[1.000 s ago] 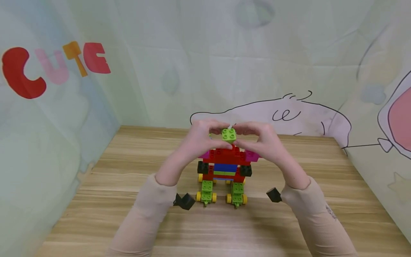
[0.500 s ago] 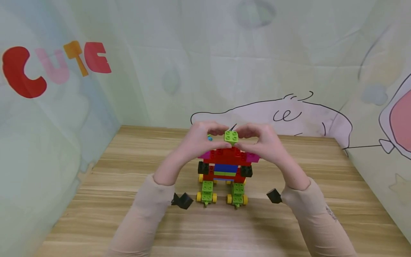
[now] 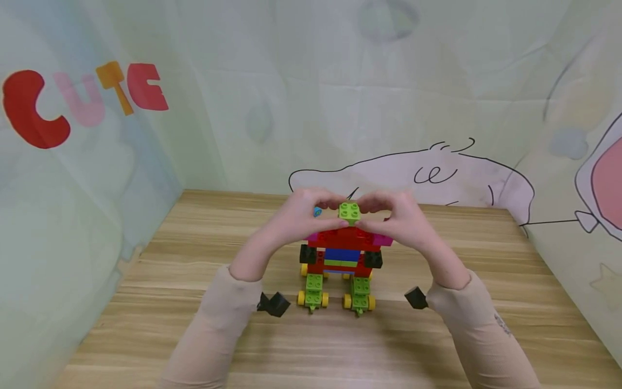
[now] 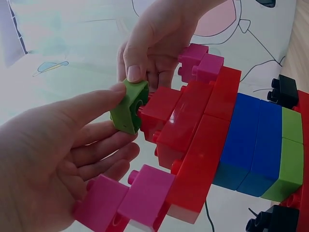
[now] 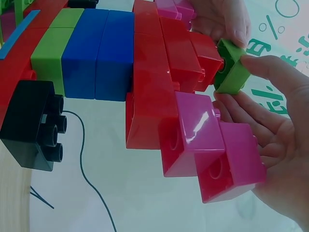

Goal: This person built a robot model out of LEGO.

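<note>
Between both hands is a light green toy building brick [image 3: 349, 211] with studs on top. My left hand [image 3: 305, 215] pinches it from the left with thumb and fingers, and my right hand [image 3: 396, 217] pinches it from the right. Under it stands a figure of stacked bricks; its topmost red brick [image 4: 162, 110] points studs at the green brick's hollow underside. In the left wrist view, the green brick [image 4: 129, 107] sits right at those studs, slightly tilted. Pink bricks [image 5: 205, 137] jut out at the figure's sides, beside the hands.
The figure's blue bricks [image 3: 342, 254] and black side bricks [image 3: 373, 259] lie lower down. Its green feet [image 3: 313, 290] have yellow wheels and rest on the wooden table [image 3: 194, 335]. A small blue piece [image 3: 317, 212] shows behind my left hand. A printed cloth backdrop [image 3: 233, 108] surrounds the table.
Both hands have come down slightly with the green brick, closer to the figure's red top. It also shifted a little to the right at first. The figure stays in place.
</note>
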`<state>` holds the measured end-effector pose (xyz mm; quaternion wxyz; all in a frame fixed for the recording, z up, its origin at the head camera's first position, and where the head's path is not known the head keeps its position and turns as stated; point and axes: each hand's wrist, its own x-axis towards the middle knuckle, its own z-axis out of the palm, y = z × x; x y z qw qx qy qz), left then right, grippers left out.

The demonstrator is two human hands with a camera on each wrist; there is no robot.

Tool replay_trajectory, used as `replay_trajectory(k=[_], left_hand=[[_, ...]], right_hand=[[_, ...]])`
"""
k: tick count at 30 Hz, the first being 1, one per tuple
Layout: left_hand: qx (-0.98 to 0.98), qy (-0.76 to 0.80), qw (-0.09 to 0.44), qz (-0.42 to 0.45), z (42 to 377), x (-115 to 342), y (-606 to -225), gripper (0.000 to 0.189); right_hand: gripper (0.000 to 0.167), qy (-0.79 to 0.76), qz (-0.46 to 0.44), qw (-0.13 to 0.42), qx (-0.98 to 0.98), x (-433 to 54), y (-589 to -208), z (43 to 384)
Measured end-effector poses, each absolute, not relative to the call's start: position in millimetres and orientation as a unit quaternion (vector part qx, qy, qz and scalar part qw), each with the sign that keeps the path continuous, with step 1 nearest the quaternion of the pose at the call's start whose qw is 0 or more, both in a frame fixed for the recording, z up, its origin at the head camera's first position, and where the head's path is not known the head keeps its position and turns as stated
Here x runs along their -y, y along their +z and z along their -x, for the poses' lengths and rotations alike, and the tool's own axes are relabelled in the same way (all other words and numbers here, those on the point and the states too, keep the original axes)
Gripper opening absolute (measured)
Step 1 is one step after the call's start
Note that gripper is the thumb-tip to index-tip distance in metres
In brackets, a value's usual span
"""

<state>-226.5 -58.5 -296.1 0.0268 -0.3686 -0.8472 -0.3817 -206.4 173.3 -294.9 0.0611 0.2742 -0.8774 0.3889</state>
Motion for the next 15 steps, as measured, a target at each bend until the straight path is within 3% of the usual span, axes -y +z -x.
replay_trajectory(k=[15], left_hand=[[0.858, -0.360, 0.017, 0.366, 224.7, 59.2, -294.7, 0.038]], right_hand=[[0.032, 0.383, -0.265, 0.048, 0.884, -173.3, -298.0, 207.6]])
